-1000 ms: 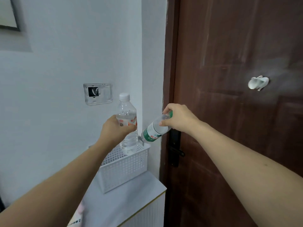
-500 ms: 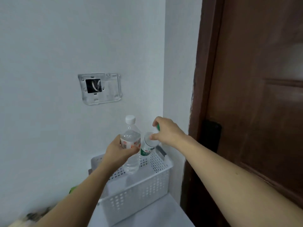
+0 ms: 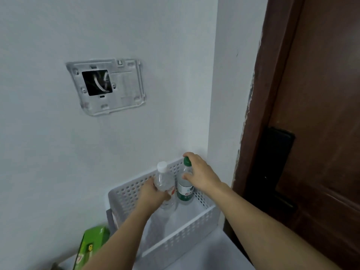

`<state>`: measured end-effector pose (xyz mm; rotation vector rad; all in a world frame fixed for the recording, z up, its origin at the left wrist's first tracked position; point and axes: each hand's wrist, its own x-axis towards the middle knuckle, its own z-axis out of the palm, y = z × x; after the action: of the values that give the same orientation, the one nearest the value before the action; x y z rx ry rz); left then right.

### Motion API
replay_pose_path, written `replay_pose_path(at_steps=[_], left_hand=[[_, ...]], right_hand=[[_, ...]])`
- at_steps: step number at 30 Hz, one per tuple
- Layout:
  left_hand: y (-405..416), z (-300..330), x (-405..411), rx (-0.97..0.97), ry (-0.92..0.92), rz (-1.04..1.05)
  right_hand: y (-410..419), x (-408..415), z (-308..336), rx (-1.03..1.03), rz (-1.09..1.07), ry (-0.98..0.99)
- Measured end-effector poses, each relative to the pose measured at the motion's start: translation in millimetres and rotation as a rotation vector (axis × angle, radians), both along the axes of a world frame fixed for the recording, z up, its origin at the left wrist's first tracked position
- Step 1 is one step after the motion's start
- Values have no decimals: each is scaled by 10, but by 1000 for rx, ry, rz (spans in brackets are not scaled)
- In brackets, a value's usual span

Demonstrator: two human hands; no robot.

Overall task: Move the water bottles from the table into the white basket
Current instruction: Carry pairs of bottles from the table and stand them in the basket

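Table (image 3: 204, 256): pale top at the bottom of the view, carrying the basket and a box.
Green box (image 3: 91, 244): one, at the near left, just beside the basket's left end; partly cut off by the left forearm.
White basket (image 3: 181, 234): one, perforated walls, standing on the table against the wall; its near wall hides the lower inside.
Left hand (image 3: 153, 195): fingers wrapped round the body of the white-capped bottle, inside the basket.
Right hand (image 3: 200, 176): thumb on the shoulder and fingers curled over the cap of the green-capped bottle.
Water bottles: two, both inside the basket near its far wall, close side by side.
White-capped bottle (image 3: 164, 180): clear, tilted a little to the left; whether its base rests on the basket floor cannot be told.
Green-capped bottle (image 3: 185, 190): green and white label, nearly upright, to the right of the other.
Wall plate (image 3: 107, 86): one, on the white wall above the basket, with a dark square opening.
Door (image 3: 321, 114): brown, at the right, with a black lock body (image 3: 272, 162) at its edge.
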<state>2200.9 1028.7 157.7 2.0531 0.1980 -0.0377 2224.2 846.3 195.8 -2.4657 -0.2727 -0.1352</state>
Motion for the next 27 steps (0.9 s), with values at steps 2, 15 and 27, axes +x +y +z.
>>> replay_pose_path(at_steps=[2,15,27], left_hand=[[-42,-72,61,-24,-24,15],[-178,-300,114,74,49,-35],[-182,-344,164,137,11,-14]], right_hand=[[55,41,-59,24,2,-11],[58,156,-237,52,22,-141],[56,217,-289,72,18,-194]])
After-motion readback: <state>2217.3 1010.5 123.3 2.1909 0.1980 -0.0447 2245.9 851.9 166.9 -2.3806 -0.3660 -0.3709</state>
